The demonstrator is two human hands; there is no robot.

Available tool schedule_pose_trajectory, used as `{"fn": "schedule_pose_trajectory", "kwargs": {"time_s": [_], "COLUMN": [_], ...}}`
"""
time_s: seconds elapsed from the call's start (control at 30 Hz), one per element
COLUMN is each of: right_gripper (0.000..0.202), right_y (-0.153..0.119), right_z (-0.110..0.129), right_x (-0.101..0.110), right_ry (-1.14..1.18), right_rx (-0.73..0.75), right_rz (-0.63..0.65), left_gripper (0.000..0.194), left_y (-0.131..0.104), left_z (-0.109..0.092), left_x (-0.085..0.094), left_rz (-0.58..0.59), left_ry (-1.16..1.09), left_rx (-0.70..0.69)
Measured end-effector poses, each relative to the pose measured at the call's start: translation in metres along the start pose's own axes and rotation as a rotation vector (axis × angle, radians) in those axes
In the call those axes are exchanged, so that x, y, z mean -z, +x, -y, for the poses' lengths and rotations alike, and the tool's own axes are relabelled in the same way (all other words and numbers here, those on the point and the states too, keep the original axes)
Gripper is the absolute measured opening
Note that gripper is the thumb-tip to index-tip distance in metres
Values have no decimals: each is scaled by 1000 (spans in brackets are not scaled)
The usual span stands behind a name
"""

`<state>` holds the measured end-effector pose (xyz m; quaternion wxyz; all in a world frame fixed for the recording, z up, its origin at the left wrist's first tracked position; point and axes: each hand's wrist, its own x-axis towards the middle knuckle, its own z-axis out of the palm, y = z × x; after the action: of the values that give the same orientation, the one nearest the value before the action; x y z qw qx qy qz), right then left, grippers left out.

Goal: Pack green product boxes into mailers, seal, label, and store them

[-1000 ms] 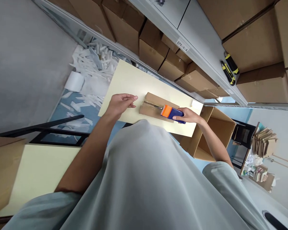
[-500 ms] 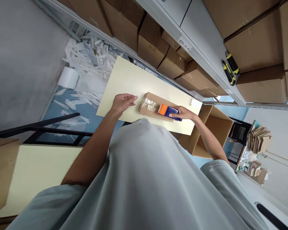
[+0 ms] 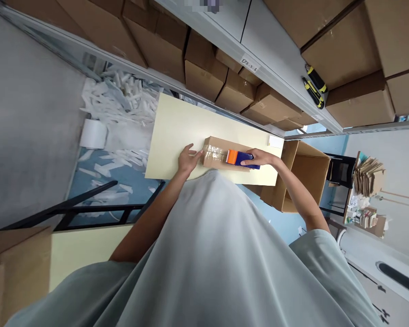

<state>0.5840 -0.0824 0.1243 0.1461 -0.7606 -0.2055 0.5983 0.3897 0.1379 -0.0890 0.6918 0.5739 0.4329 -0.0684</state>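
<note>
Left hand [image 3: 188, 161], fingers spread, has just swung in to the cardboard box [image 3: 218, 143], thumb right by its end, contact unclear! Beside that thumb, shiny tape [image 3: 215, 154] lies along the top toward the right hand [image 3: 261, 157], curled around the tape dispenser [image 3: 236, 157]. Between both hands on the table [image 3: 177, 122], the box looks better guarded against sliding.

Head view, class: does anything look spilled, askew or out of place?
Yes: loose white scraps lie heaped left of the pale yellow rectangular tabletop, with white strips strewn across the blue floor, untidy against the brown cardboard boxes standing in a row.
</note>
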Motion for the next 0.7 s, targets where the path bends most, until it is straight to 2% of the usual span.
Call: {"fn": "schedule_pose_trajectory", "kwargs": {"time_s": [0.07,0.13,0.2,0.33,0.57,0.7], "right_gripper": [68,69,69,66,61,56], "right_y": [1,2,4,2,5,-1], "right_z": [1,1,1,0,-5,-20], "right_x": [-2,-5,-8,-9,-5,3], "right_ry": [-4,-9,-14,-21,41,43], "right_rx": [-8,-22,-41,-32,115,131], "right_rz": [-8,-25,-46,-41,43,51], "left_gripper": [42,36,31,21,19,18], "left_y": [-10,-21,-29,-32,-24,-21], "left_z": [-10,-23,-34,-44,-36,-34], "left_x": [0,-3,-8,-15,-20,-23], "left_rz": [-39,-49,-57,-87,-166,-253], "left_ry": [85,188,259,232,116,146], "left_rx": [-127,-252,-312,-293,-232,-194]}}
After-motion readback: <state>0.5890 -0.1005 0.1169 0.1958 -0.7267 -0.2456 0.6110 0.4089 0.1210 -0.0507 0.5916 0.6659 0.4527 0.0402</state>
